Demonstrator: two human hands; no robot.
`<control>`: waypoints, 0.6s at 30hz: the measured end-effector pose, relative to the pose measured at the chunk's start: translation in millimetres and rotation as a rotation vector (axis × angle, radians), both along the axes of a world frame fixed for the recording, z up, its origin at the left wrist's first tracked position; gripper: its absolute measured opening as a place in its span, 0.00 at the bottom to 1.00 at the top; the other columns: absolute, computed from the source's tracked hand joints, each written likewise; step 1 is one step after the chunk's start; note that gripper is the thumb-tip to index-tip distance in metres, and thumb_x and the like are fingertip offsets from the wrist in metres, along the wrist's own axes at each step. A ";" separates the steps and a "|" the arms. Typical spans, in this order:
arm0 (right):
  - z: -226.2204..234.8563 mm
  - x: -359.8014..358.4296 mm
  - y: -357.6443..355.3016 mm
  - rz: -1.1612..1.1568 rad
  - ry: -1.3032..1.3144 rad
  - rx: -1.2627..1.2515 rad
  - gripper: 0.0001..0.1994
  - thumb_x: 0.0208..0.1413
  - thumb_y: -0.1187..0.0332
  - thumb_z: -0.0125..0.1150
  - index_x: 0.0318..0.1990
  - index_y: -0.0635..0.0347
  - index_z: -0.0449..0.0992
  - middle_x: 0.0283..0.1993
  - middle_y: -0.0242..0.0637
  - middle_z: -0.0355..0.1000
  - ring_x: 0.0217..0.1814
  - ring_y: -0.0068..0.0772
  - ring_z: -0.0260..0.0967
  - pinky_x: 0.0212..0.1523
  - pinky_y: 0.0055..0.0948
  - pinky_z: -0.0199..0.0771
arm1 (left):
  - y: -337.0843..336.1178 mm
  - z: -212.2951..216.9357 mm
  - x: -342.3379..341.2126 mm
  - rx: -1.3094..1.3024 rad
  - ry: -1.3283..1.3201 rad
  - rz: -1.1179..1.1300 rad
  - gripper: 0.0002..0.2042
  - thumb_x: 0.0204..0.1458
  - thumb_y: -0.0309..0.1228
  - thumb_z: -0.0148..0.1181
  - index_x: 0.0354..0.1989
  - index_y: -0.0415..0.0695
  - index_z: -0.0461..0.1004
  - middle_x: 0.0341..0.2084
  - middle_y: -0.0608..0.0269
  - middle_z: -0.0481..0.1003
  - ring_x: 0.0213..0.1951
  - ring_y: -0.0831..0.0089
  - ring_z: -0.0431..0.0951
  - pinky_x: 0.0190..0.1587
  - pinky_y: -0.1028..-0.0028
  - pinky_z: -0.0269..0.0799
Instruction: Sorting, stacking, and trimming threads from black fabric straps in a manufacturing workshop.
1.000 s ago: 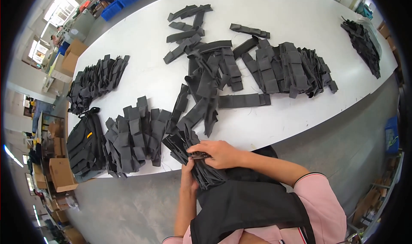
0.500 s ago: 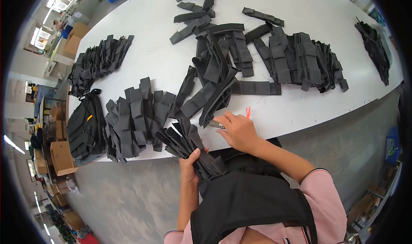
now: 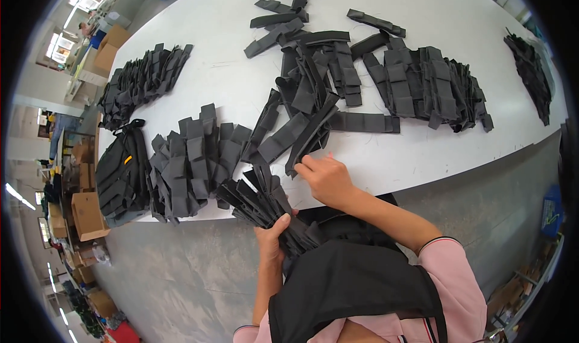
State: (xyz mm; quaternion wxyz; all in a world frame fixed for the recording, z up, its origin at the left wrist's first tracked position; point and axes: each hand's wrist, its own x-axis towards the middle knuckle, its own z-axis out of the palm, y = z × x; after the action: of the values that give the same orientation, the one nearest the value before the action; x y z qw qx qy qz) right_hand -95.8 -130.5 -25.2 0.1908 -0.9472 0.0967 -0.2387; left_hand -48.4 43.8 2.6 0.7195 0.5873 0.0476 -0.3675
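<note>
My left hand (image 3: 274, 234) is closed around a thick bundle of black fabric strips (image 3: 265, 201), held at the table's near edge with the ends fanned out. Just to its right, my right hand (image 3: 329, 181) pinches the near end of a folded black fabric strip (image 3: 312, 135), which lies on the central heap. An orange-red tip (image 3: 330, 155) shows behind the right fingers; it belongs to small metal snips, otherwise hidden by the hand. The loose heap of black strips (image 3: 301, 95) spreads beyond both hands.
On the white table (image 3: 223, 80) lie strip piles at the near left (image 3: 193, 162), far left (image 3: 145, 80) and right (image 3: 428, 86). A black backpack (image 3: 123, 174) rests at the left edge. A dark bundle (image 3: 531, 74) lies far right. Cardboard boxes (image 3: 90, 216) stand left.
My right hand has moved slightly left and down onto the strip's end. The snips' blades, visible before, are now hidden. My left hand keeps its bundle.
</note>
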 end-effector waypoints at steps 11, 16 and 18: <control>17.3 -33.7 -4.2 -0.088 -0.037 0.216 0.13 0.41 0.72 0.64 0.37 0.55 0.72 0.30 0.33 0.66 0.24 0.36 0.65 0.24 0.30 0.64 | 8.7 28.4 21.4 -0.053 -0.174 0.042 0.32 0.36 0.26 0.63 0.54 0.34 0.60 0.46 0.54 0.70 0.38 0.64 0.76 0.42 0.69 0.73; -1.5 -15.7 -19.5 -0.266 -0.082 0.679 0.15 0.43 0.67 0.66 0.39 0.57 0.70 0.31 0.37 0.69 0.27 0.40 0.69 0.29 0.32 0.68 | -9.5 31.4 29.7 -0.059 -0.262 0.022 0.31 0.37 0.26 0.65 0.53 0.34 0.61 0.45 0.53 0.70 0.38 0.64 0.75 0.43 0.69 0.71; -34.2 -12.2 -27.5 -0.365 0.099 1.056 0.20 0.43 0.60 0.67 0.40 0.60 0.68 0.29 0.41 0.71 0.30 0.42 0.71 0.30 0.34 0.69 | -25.0 19.9 45.7 -0.058 -0.324 -0.002 0.31 0.37 0.26 0.66 0.52 0.34 0.62 0.44 0.53 0.70 0.38 0.64 0.75 0.43 0.70 0.70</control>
State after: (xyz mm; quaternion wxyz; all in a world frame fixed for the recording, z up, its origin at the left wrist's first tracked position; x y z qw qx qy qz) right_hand -108.0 -158.0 -59.4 0.5898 -0.7012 0.3745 -0.1423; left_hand -2.7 18.9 22.5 0.7340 0.6179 -0.0805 -0.2699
